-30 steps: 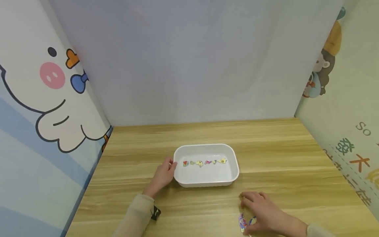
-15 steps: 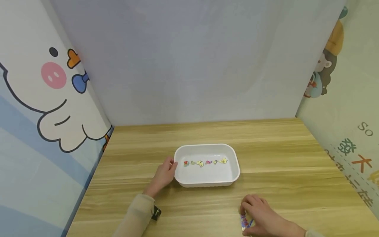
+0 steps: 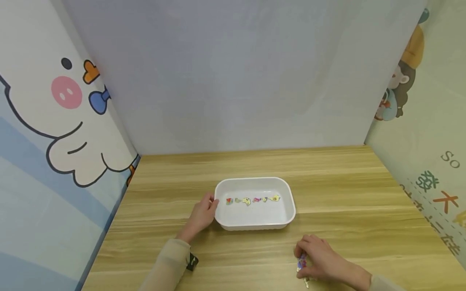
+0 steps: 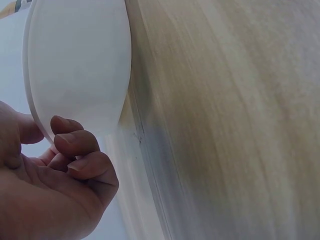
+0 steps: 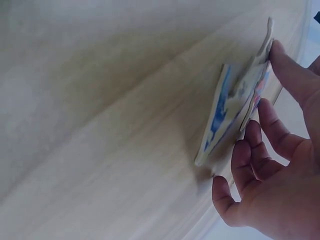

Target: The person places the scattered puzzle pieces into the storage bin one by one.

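My left hand (image 3: 200,214) grips the left rim of a white rectangular dish (image 3: 255,224); in the left wrist view its thumb is over the rim and curled fingers (image 4: 82,145) lie against the outer wall. Inside the dish, several small coloured cutouts (image 3: 246,201) lie in a row. My right hand (image 3: 325,260) is low at the front right, pinching thin, flat cutouts with a blue and purple print (image 3: 301,262) between thumb and fingertips. Seen from the right wrist, they overlap: a blue-printed one (image 5: 216,117) and a paler one (image 5: 245,90), tilted over the table.
The wooden table (image 3: 164,173) carries the dish near its middle. A pale grey backdrop (image 3: 233,81) stands behind it. Printed panels flank it, a cartoon bird (image 3: 36,101) on the left and lettering (image 3: 445,201) on the right. A dark wrist strap (image 3: 192,262) shows at the left sleeve.
My right hand's thumb and fingers have closed in on the cutouts, drawing them together under the fingertips. The left hand and the dish stay in place.
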